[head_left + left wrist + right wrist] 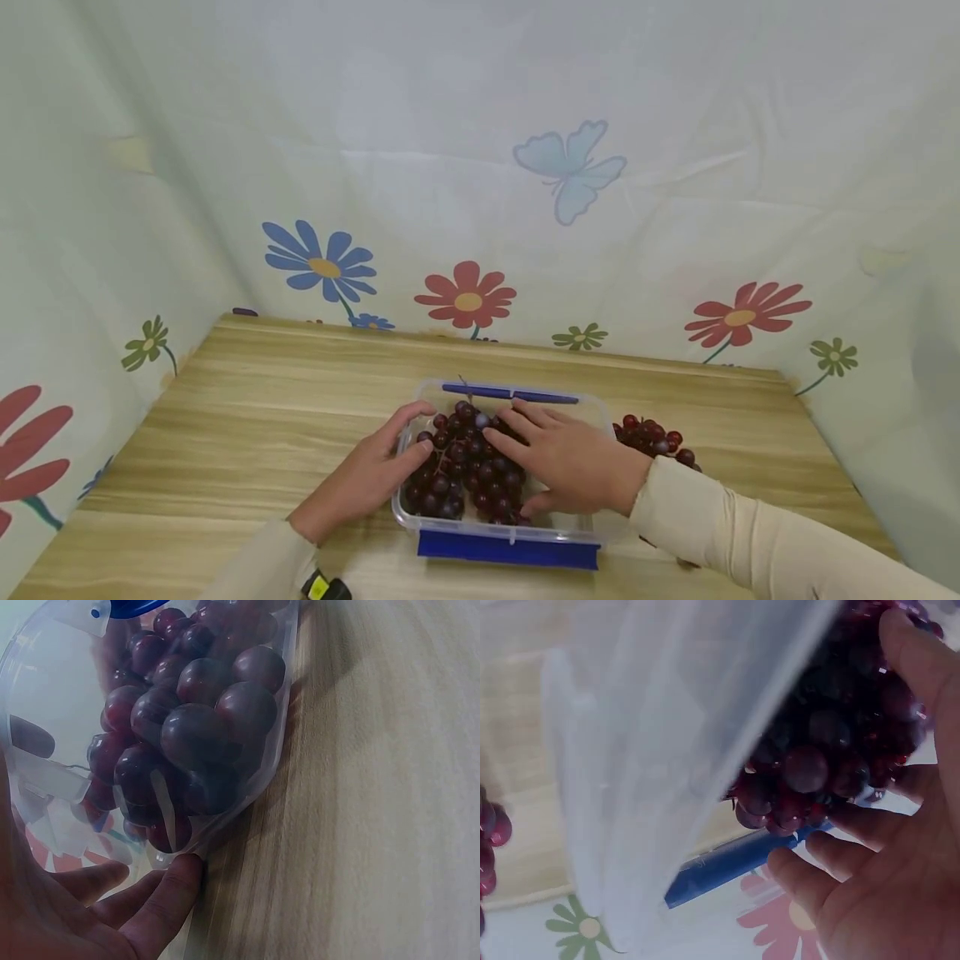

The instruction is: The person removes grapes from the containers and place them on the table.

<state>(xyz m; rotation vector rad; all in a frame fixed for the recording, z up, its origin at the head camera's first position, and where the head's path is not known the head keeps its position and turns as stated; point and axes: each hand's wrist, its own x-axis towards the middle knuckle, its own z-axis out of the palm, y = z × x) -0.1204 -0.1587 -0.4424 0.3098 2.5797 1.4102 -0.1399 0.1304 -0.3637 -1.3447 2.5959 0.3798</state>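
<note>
A clear plastic container [555, 521] with blue clips holds dark red grapes [487, 475], heaped mostly in its left half. My left hand [365, 477] holds the container's left side, its thumb over the rim and its fingers along the outer wall. In the left wrist view, fingertips [184, 874] touch the wall's lower corner. My right hand [566, 458] rests over the grapes inside, fingers spread and thumb apart. From the right wrist, the grapes [806, 769] show beside those fingers, through and behind the hazy container wall [667, 750].
Another bunch of red grapes [656, 437] lies on the wooden table [300, 400] right of the container, partly behind the right forearm. A flowered curtain [420, 200] closes off the back and sides. A black and yellow object [322, 586] sits at the left cuff.
</note>
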